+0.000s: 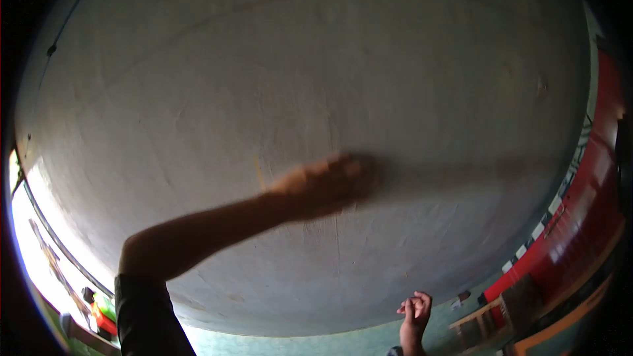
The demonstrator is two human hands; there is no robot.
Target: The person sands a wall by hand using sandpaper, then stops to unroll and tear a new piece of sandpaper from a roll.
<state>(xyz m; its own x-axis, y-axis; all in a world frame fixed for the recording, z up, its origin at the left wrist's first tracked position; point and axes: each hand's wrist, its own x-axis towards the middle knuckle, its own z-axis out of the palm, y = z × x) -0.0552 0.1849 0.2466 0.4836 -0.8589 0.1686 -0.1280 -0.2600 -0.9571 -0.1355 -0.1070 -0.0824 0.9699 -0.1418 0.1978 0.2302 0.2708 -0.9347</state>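
My left hand is stretched out across the middle of the view, in front of a large grey, plain surface. Motion smears its fingers, so I cannot make out whether they hold anything. To the right of them runs a faint, dark, blurred streak; I cannot tell what it is. Low in the view, right of centre, my right hand is raised with its fingers loosely curled together, and nothing shows in them.
A bright opening lies at the left, with red and green things near its bottom. At the right are a shiny red surface and wooden furniture. A blue cord hangs at the upper left.
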